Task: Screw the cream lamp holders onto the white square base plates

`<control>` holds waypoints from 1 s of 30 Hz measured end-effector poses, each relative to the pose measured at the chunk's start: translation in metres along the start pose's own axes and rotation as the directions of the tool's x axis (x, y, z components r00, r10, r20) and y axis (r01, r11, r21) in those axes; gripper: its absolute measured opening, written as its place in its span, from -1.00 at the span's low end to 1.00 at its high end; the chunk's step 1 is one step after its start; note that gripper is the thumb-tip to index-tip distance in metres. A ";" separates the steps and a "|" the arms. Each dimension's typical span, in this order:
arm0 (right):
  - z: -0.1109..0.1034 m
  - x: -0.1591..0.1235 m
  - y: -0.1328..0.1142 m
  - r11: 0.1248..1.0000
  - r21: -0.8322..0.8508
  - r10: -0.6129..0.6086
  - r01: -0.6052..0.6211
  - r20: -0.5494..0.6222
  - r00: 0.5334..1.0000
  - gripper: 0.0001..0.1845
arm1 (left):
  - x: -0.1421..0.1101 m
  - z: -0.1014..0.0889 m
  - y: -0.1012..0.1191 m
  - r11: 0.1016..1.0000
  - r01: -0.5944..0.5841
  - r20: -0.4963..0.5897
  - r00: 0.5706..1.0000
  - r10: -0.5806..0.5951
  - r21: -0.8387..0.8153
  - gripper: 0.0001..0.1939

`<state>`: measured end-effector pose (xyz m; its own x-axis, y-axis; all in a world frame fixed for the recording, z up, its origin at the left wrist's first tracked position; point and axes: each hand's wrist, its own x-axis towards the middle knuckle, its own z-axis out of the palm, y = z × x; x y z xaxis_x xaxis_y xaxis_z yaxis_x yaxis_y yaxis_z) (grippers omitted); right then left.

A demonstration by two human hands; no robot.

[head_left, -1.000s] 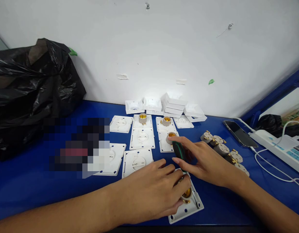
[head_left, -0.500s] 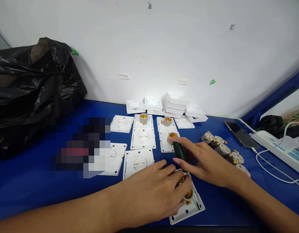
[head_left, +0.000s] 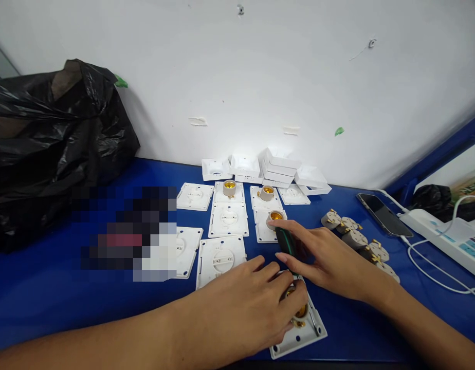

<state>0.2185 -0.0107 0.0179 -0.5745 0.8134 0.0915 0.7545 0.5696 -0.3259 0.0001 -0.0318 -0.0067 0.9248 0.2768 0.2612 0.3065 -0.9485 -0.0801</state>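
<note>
Near the worktop's (head_left: 361,334) front edge, the left hand (head_left: 253,308) grips the round beige-and-brass socket (head_left: 302,311); the right hand (head_left: 328,257) holds the black-and-green screwdriver (head_left: 286,242), best kept steady.

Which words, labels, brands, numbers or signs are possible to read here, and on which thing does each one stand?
No text can be read for certain.
White plates: any moulded marks are too small to read.
Power strip: any print is too small to read.
Phone: dark screen, nothing legible.
Screwdriver: no readable print on its handle.
</note>
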 end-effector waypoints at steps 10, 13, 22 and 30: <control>0.001 -0.001 0.000 0.999 -0.035 -0.002 0.003 0.032 0.999 -0.45 | 0.000 0.001 0.003 1.000 -0.004 0.004 1.000 0.004 0.014 -0.61; 0.001 -0.001 -0.001 0.999 -0.050 -0.007 0.009 0.038 0.999 -0.46 | 0.000 0.001 0.003 1.000 -0.005 0.000 1.000 0.005 0.020 -0.60; 0.000 0.001 -0.003 0.996 0.039 -0.080 0.077 0.102 0.992 -0.60 | 0.000 0.003 0.004 0.999 -0.009 -0.011 1.000 0.009 0.045 -0.52; 0.002 0.001 -0.001 0.994 0.066 -0.096 0.090 0.108 0.989 -0.58 | 0.000 0.000 0.004 0.999 -0.004 -0.020 1.000 0.006 0.052 -0.52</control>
<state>0.2165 -0.0109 0.0167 -0.6754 0.7372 0.0203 0.6775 0.6311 -0.3777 0.0013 -0.0351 -0.0068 0.9217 0.2684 0.2800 0.3137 -0.9405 -0.1310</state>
